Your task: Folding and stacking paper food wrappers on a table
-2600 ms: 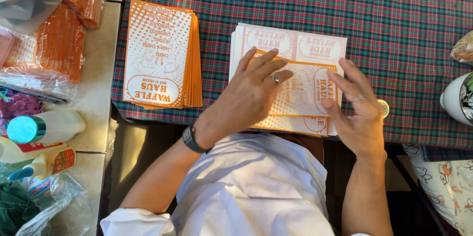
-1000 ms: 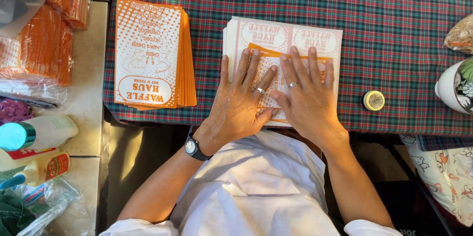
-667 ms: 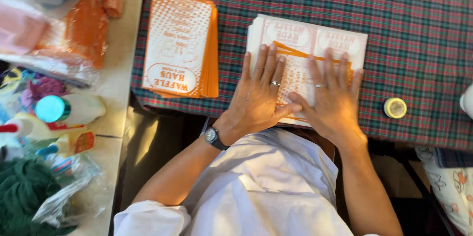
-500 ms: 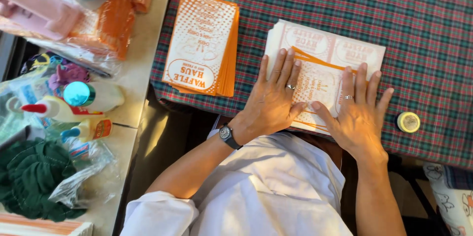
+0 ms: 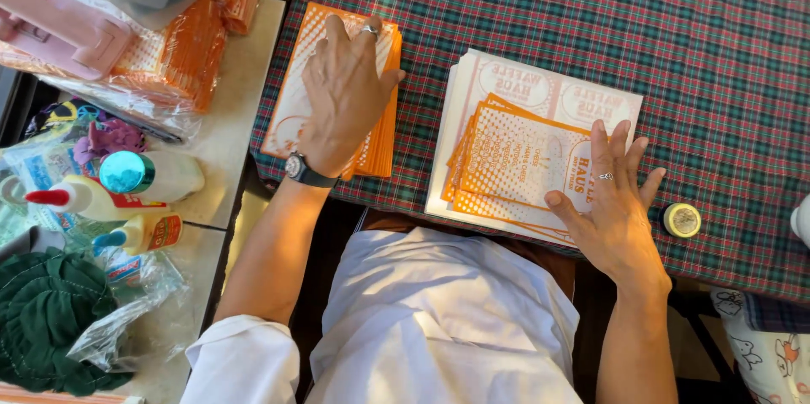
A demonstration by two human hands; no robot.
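Plaid-clothed table (image 5: 726, 50): left hand (image 5: 344, 92) flat, fingers spread on orange bag stack (image 5: 384, 130); right hand (image 5: 612, 206) splayed on fanned bags (image 5: 515, 159). Loose fan could slide, misalign.

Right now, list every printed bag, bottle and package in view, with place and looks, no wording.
Bag stack: under the left hand, flat, orange and white.
White sheets: middle of the plaid cloth, orange bags on top, right hand at their edge.
Glue bottles: left counter, lying down, white and yellow, red and blue caps.
Wrapped bags: upper left, orange, in clear plastic.
Small tin: round, yellow, beside the right hand.
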